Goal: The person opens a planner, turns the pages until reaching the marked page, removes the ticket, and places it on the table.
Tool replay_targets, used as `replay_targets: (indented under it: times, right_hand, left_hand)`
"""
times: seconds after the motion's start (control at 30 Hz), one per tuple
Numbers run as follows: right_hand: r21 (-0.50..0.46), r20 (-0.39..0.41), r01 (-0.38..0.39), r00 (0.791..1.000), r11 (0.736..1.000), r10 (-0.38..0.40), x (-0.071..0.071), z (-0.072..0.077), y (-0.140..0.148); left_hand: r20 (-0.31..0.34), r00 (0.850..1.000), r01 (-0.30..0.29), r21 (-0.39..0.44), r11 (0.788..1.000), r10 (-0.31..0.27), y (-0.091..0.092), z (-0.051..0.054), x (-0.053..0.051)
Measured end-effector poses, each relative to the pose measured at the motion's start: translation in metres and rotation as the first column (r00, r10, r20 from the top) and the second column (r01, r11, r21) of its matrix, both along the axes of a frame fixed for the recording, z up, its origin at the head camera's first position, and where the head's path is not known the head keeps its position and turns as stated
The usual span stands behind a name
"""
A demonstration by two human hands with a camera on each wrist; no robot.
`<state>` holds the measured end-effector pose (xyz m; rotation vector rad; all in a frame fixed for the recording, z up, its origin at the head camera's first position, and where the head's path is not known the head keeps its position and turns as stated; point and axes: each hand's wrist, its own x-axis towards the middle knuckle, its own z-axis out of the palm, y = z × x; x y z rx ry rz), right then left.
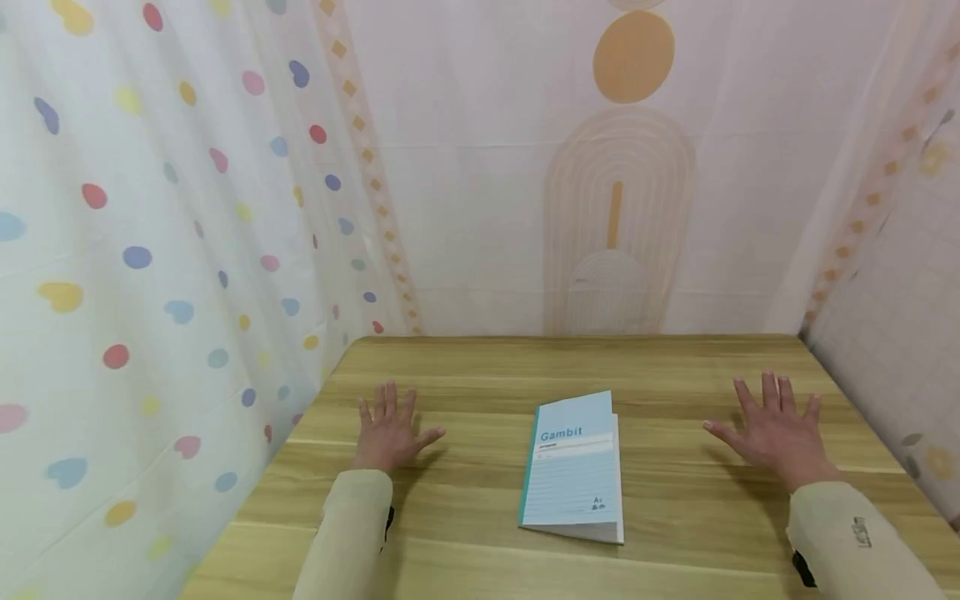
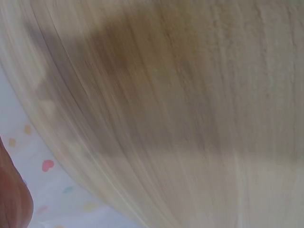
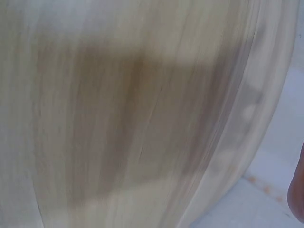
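Observation:
A light blue notebook (image 1: 573, 467) marked "Gambit" lies on the wooden table (image 1: 465, 500), its teal spine to the left and its cover slightly raised along the right and front edges. Left of it, my left hand (image 1: 388, 433) is spread palm down with straight fingers and holds nothing. On the other side my right hand (image 1: 780, 433) is likewise spread, fingers apart, touching no object. Both hands are apart from the notebook. Each wrist view shows mostly bare wood with a hand's shadow, plus a bit of the hand at the edge.
Behind the table hangs a pale curtain (image 1: 465, 208) with arch and circle patterns. A dotted curtain (image 1: 180, 275) runs along the left side, and another patterned cloth (image 1: 900, 333) borders the right edge.

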<state>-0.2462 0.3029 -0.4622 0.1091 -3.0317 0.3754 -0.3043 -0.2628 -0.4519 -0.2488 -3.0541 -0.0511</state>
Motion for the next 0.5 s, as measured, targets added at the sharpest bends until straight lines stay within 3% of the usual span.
replay_targets:
  times: [0.5]
  right_hand:
    - [-0.006, -0.034, -0.011, 0.999, 1.000, 0.011, 0.004, 0.000, -0.014]
  left_hand:
    - [0.053, 0.997, 0.046, 0.022, 0.999, -0.047, 0.024, 0.001, 0.002]
